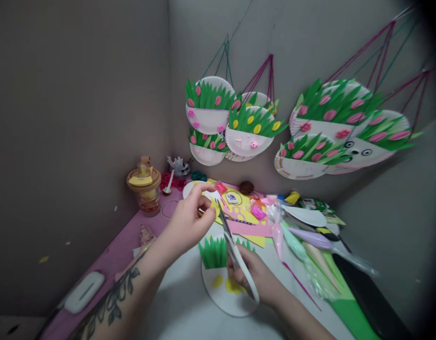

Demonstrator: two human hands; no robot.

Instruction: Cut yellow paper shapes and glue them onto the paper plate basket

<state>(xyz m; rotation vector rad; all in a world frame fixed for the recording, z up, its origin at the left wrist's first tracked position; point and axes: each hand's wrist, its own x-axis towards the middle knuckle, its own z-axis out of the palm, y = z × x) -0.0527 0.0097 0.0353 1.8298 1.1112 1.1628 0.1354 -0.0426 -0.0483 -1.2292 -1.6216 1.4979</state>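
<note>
A pair of scissors (242,269) with white handles is in my right hand (253,271), its blades tipped upward and slightly apart. My left hand (193,212) is raised left of the blade tips, fingers curved, with a gap between thumb and forefinger and nothing visible in it. Below the hands lies a white paper plate pocket (225,302) on the table. Green paper grass (213,252) rises from its top edge, and yellow paper pieces (218,282) rest on its front, partly hidden by my right hand.
Yellow and pink paper sheets (251,229) lie behind the plate. Piping bags (310,238) and a black tablet-like slab (370,297) are at right. A lidded cup (145,191) and a white device (84,292) stand left. Finished plate baskets (251,137) hang on the wall.
</note>
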